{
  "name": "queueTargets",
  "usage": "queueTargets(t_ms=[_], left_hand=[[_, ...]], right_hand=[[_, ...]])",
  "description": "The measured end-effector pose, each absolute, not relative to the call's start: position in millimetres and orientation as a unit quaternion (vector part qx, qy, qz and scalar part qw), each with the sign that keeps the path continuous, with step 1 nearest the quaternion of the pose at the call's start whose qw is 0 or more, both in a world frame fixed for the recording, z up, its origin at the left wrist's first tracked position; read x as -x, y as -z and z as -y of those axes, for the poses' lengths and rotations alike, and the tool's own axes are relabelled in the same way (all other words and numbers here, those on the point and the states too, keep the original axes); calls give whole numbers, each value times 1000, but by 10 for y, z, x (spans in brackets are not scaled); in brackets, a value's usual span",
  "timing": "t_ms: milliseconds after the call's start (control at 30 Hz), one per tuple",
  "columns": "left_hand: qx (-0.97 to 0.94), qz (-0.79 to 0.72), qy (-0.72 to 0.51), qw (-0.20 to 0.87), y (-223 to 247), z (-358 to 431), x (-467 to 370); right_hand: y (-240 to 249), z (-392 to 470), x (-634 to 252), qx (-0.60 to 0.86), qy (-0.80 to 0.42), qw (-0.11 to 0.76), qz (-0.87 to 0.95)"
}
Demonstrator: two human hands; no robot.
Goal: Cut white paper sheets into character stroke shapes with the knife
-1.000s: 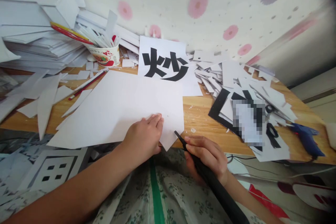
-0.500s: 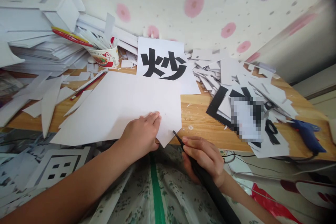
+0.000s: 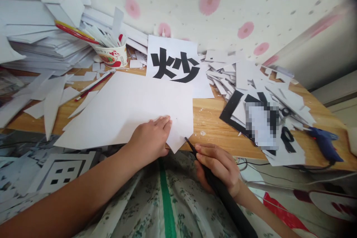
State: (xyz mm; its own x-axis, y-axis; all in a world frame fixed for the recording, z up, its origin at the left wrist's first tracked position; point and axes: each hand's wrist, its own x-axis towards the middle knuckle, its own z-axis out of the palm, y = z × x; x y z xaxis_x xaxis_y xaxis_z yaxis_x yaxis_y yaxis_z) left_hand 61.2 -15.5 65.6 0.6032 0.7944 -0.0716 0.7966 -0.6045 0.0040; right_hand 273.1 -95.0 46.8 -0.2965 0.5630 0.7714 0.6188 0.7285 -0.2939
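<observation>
Left hand (image 3: 152, 137) flat on board (image 3: 134, 108) | right hand (image 3: 219, 165) gripping black tool (image 3: 213, 182), tip at board's edge | risk: board overhangs table (image 3: 223, 139), could flex, making my tip slip

Has the large sheet (image 3: 139, 100) across the middle of the tabletop (image 3: 212, 111), over the front edge and overlapping the printed page (image 3: 174, 59) behind. Has the cup (image 3: 118, 57) behind and left, strips (image 3: 107, 39) in it, with the stacked boards (image 3: 50, 46) further left. Shows the pencil (image 3: 93, 87) just left of the large sheet, the offcuts (image 3: 223, 76) right of the printed page, and the glue gun (image 3: 325, 143) at far right, near the front edge.
</observation>
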Motion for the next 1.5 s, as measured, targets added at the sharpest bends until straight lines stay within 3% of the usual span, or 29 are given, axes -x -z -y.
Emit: queueTargets(t_ms=[333, 467, 600, 767, 900, 967, 1033, 1133, 1200, 1333, 1433, 1500], left_hand=[[-912, -410, 9, -12, -627, 169, -542], [-941, -318, -98, -59, -566, 253, -475], [-901, -304, -264, -164, -560, 409, -443], [-819, -396, -384, -158, -691, 573, -347], [-814, -382, -424, -106, -798, 662, -282], [-806, -386, -438, -97, -846, 704, -276], [-792, -391, -459, -96, -891, 745, -273], [-791, -371, -481, -80, -930, 799, -248], [-810, -349, -468, -51, -917, 832, -216], [-772, -375, -508, 69, -772, 900, -152], [-569, -404, -651, 300, -635, 935, -132], [-453, -406, -608, 509, -590, 936, -149]], right_hand=[[-378, 1106, -2811, 392, -15, 512, 764], [-554, 1022, -3028, 438, 7, 513, 738], [-629, 710, -3253, 479, 125, 440, 749], [-612, 233, -3325, 499, 98, 217, 833], [-636, 162, -3250, 519, 39, 262, 813], [-669, 281, -3120, 546, -27, 356, 758], [-701, 461, -2900, 550, -245, 466, 648], [-713, 702, -2459, 390, -661, 419, 485], [-696, 778, -2182, 291, -766, 431, 378], [-643, 763, -1878, 244, -790, 497, 263], [-606, 740, -1824, 263, -778, 507, 262], [-580, 752, -1808, 280, -770, 504, 274]])
